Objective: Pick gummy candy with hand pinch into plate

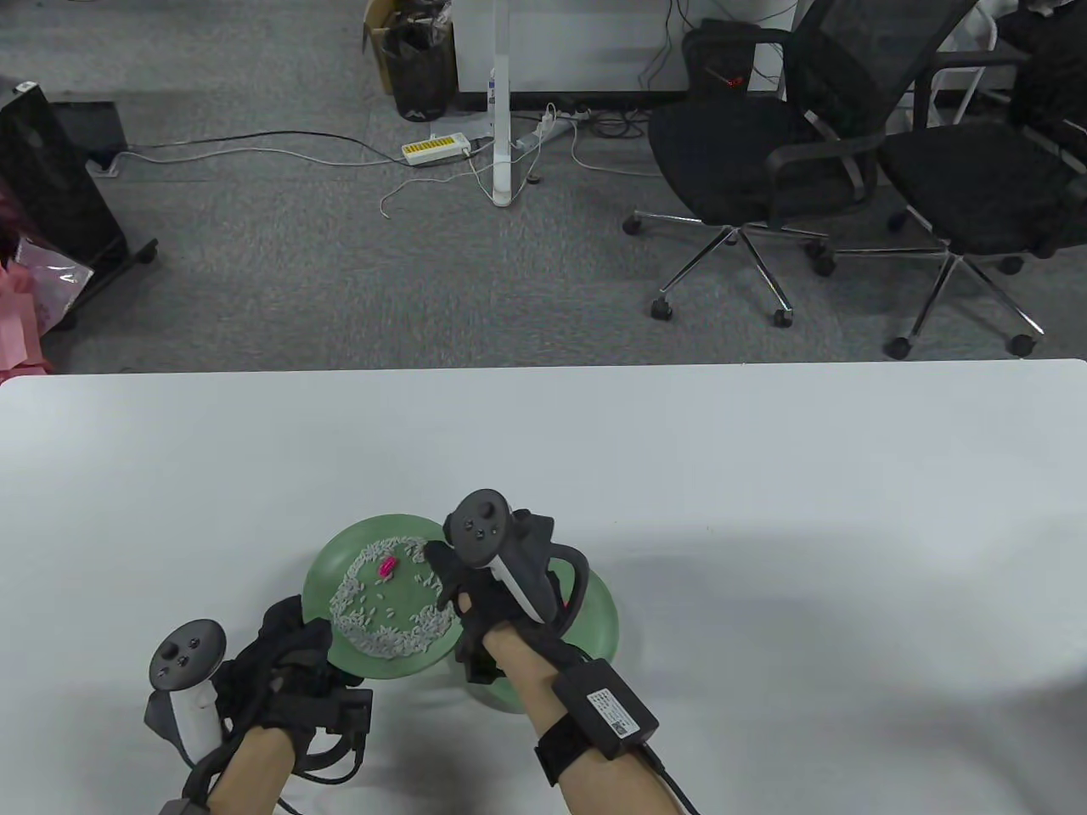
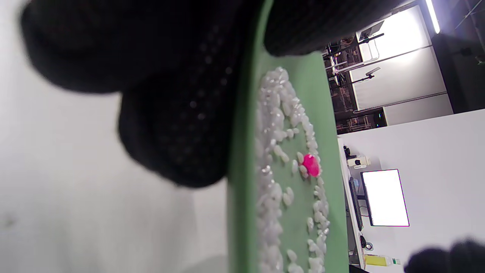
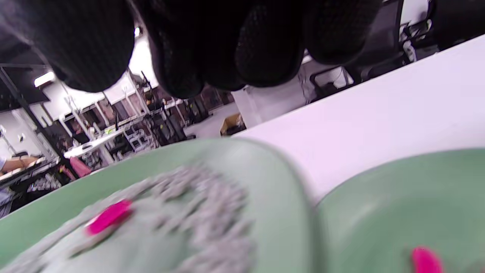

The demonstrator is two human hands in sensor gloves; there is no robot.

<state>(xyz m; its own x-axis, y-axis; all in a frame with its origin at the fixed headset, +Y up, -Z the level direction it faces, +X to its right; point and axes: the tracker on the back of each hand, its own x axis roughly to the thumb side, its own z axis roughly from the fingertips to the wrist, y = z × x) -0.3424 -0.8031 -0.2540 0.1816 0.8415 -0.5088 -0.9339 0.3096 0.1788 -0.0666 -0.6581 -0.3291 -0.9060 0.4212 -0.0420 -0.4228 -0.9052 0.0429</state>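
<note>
A green plate [image 1: 335,548] holds a ring of white grains [image 1: 382,635] and one pink gummy [image 1: 386,569]. My left hand [image 1: 316,647] grips this plate's near-left rim; in the left wrist view its fingers [image 2: 170,144] lie outside the rim [image 2: 238,208], and the gummy [image 2: 310,165] lies among the grains. A second green plate [image 1: 599,621] sits touching it on the right, mostly hidden under my right hand [image 1: 450,584]. The right wrist view shows another pink gummy [image 3: 426,261] in that second plate [image 3: 379,197]. The right fingers [image 3: 227,49] hang above both plates, thumb apart, holding nothing.
The white table [image 1: 764,509] spreads wide to the right and far side of the plates. Two black office chairs [image 1: 764,153] and cables stand on the floor beyond the table's far edge.
</note>
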